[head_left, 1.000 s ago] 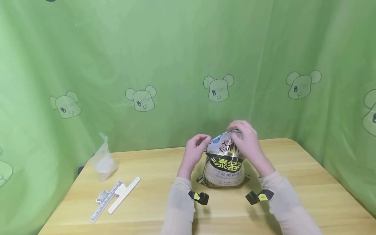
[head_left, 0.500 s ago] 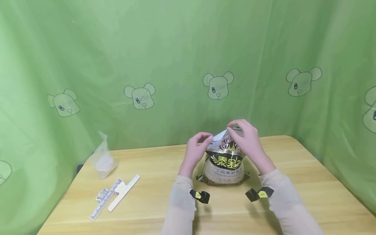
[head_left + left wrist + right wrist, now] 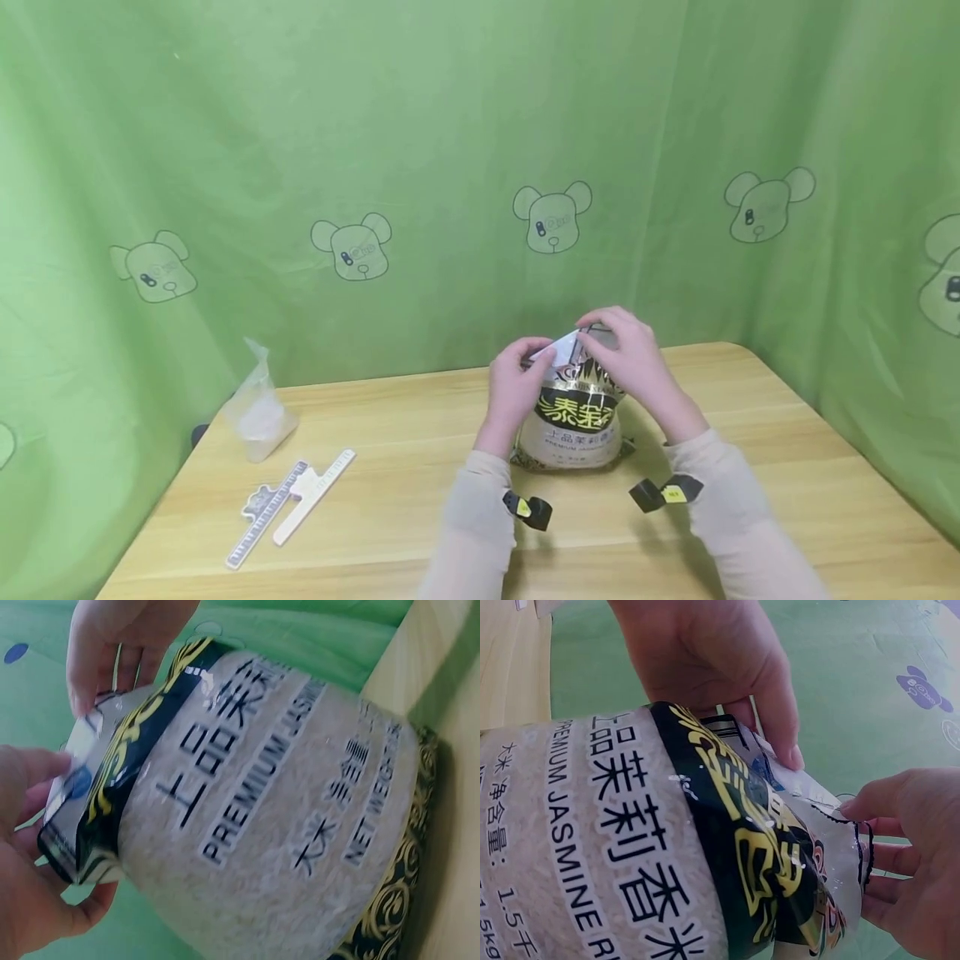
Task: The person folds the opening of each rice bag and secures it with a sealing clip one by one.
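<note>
Both hands are pinching the top of the rice bag (image 3: 573, 417): left hand (image 3: 517, 392) at one corner, right hand (image 3: 626, 358) at the other. It's standing mid-tabletop (image 3: 390, 517), toward the back edge.

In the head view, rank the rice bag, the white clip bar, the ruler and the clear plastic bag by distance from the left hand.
1. Printed jasmine rice bag: gripped at its top by the left hand.
2. White plastic clip bar: left, on the wooden table.
3. Grey ruler: just beyond it.
4. Clear plastic bag: far left edge.

The clear plastic jasmine rice bag with black-and-gold top (image 3: 576, 417) stands upright on my wooden desk (image 3: 390, 500), its top edge folded.
</note>
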Available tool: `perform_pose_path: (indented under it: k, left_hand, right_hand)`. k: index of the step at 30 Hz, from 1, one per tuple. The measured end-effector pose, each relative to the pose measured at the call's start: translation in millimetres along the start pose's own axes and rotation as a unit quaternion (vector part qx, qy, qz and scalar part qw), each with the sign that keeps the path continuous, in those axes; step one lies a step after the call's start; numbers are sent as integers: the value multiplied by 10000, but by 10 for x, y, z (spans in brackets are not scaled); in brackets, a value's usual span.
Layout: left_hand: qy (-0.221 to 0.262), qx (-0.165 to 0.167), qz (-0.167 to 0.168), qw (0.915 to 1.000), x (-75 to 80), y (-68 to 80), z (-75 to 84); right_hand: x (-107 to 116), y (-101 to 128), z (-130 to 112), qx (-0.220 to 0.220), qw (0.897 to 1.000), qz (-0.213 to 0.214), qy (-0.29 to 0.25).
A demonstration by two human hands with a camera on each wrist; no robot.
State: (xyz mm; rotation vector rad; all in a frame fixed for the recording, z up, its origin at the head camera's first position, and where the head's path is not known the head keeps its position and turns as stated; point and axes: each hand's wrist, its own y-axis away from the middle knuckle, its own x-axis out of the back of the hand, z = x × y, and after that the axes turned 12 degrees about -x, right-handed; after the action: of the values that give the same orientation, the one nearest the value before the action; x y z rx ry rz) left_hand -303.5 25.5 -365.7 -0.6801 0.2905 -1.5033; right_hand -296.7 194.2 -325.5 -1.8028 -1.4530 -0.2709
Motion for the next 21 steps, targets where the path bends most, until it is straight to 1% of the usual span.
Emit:
perform_pose_path:
  k: [5,9,15,21]
  left_hand:
    - [-199,-129,234,9994,-85,5,54]
    - [-413,-215,282,9985,-131,9,71]
    - [-774,-274,409,9958,-165,24,107]
    - [-1171,-428,582,9905,-179,33,144]
  right_hand:
    - [30,5,3,-36,10000,-12,74]
    - [38,6,9,-15,9999,27,102]
    - [28,14,5,68,9999,-10,136]
    - [1,10,-19,54,9999,-8,150]
